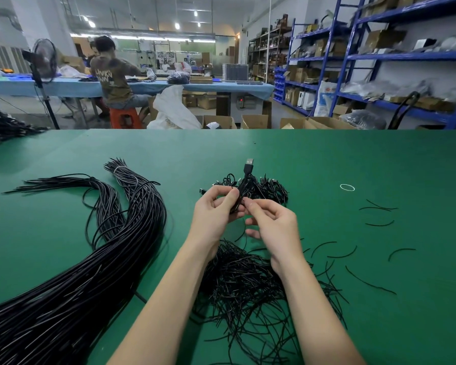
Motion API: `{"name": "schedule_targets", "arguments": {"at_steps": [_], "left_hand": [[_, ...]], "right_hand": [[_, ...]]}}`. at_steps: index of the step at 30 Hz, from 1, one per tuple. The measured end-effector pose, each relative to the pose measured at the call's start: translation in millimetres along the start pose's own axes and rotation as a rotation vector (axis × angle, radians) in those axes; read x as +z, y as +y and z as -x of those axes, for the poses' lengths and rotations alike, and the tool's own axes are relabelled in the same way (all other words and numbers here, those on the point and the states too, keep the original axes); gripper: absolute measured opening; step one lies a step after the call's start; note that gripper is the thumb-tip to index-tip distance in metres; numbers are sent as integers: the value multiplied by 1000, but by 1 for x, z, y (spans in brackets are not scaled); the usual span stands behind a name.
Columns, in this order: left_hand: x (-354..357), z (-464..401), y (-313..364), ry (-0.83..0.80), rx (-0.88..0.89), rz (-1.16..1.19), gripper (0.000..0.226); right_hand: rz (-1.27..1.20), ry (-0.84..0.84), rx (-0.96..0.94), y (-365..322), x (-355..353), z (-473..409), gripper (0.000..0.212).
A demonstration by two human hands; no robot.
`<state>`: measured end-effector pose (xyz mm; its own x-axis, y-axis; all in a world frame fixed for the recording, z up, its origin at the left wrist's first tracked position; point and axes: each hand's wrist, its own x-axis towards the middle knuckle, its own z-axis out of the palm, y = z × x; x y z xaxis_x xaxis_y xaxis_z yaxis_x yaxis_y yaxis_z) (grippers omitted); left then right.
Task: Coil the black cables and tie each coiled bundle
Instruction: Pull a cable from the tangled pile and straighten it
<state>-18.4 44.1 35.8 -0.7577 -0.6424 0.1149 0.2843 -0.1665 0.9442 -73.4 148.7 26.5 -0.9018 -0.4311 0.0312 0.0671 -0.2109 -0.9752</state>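
Left hand [216, 206] is gripping a coiled cable [244, 184] above the desk [379, 159]; right hand [269, 222] is pinching a tie at it.

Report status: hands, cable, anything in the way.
Both hands, left and right, pinching coiled cable, USB plug up. Tie not visible. Nothing in the way.

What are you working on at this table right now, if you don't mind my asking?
A person is bundling black cables on a green table. The left hand grips a coiled cable with its USB plug pointing up, while the right hand pinches a thin tie at the coil. Long uncoiled cables lie left; loose ties lie beneath the forearms.
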Motion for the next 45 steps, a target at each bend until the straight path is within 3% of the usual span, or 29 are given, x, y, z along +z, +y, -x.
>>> {"name": "schedule_targets", "arguments": {"at_steps": [11,17,24,27,29,34,37,40,45], "left_hand": [[1,2,6,-63,-139,178,11],[-1,7,13,-169,-272,299,17],[-7,8,17,-242,-370,302,12],[-15,7,20,-321,-410,251,19],[-19,6,21,-363,-435,207,23],[-18,4,17,-430,-457,90,15],[-13,3,13,-438,-437,38,19],[-10,3,9,-347,-427,13,21],[-12,1,8,-123,-424,103,2]], "right_hand": [[-204,17,79,-1,6,1,11],[-527,-107,355,-1,1,-2,20],[-558,-174,476,-3,-9,-15,13],[-416,-316,514,-9,-20,-26,11],[-229,-440,508,-18,-28,-38,25],[672,-887,317,-71,-33,-81,11],[1046,-1022,285,-101,-19,-94,12],[1240,-1006,247,-108,-1,-95,19],[1168,-806,55,-91,3,-89,10]]}}
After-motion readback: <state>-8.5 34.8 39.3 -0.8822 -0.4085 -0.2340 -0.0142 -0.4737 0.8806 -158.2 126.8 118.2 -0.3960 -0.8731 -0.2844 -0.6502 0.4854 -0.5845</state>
